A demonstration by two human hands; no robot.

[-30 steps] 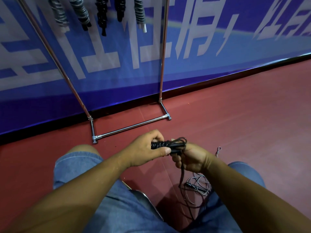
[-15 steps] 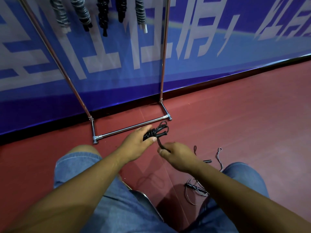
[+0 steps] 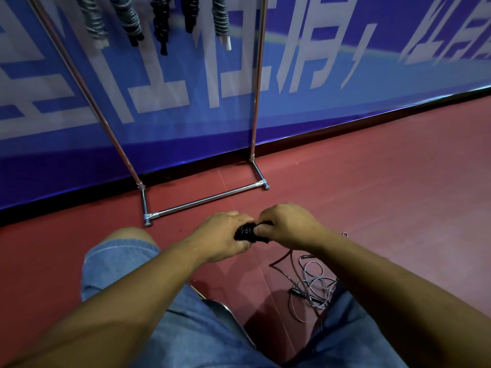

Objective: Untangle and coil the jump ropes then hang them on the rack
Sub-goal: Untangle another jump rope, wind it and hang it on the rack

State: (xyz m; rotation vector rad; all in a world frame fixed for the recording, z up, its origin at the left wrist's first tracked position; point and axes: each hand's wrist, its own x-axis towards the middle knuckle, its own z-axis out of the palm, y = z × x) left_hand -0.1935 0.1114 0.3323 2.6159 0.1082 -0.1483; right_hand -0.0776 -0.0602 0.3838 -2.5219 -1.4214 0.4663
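A black jump rope (image 3: pixel 246 233), wound into a tight bundle, sits between both hands above the red floor. My left hand (image 3: pixel 221 236) grips the bundle from the left, and my right hand (image 3: pixel 289 225) pinches its right end. A loose tail of black cord (image 3: pixel 285 261) drops from under my right hand to the floor. A grey jump rope (image 3: pixel 314 285) lies tangled on the floor beside my right knee. The chrome rack (image 3: pixel 255 102) stands ahead against the wall, with several coiled ropes (image 3: pixel 162 22) hanging near its top.
A blue banner wall (image 3: pixel 345 75) runs behind the rack. The rack's base bar (image 3: pixel 204 201) lies on the red floor (image 3: pixel 385 195) just beyond my hands. My knees in denim shorts (image 3: pixel 119 258) frame the lower view.
My right hand has come back up to the bundle from lower right and pinches its end. The bundle looks tighter, with no open loop sticking out.
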